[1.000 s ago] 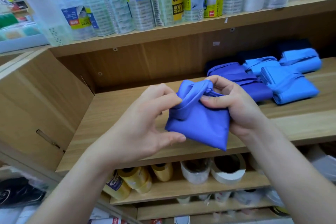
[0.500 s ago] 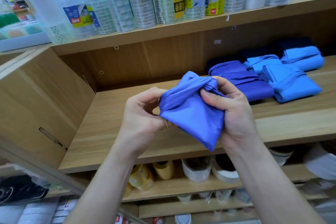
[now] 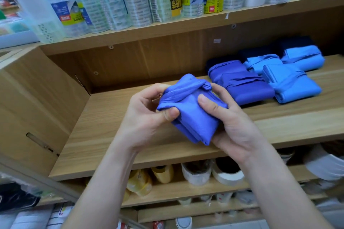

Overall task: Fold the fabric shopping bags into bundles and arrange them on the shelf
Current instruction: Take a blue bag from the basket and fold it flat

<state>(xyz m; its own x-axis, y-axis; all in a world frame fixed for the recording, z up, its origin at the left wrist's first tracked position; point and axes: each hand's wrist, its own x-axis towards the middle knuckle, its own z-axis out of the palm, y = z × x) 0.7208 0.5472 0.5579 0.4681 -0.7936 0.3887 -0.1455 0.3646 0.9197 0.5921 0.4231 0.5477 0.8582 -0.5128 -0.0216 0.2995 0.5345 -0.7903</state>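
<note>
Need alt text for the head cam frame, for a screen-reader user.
A left hand and right hand grip a folded violet-blue bag above a wooden shelf. Folded blue bundles lie at its right, and packaged tape rolls line the shelf above.

The left forearm [image 3: 104, 182] and right forearm [image 3: 279, 188] are bare to the frame's edge. The left hand [image 3: 143, 117] and right hand [image 3: 234, 126] are bare too, with short, plain thumbnails [image 3: 203, 99].

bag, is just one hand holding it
No, the left hand and the right hand both grip the bag, each with a thumb pressed on its front.
</note>
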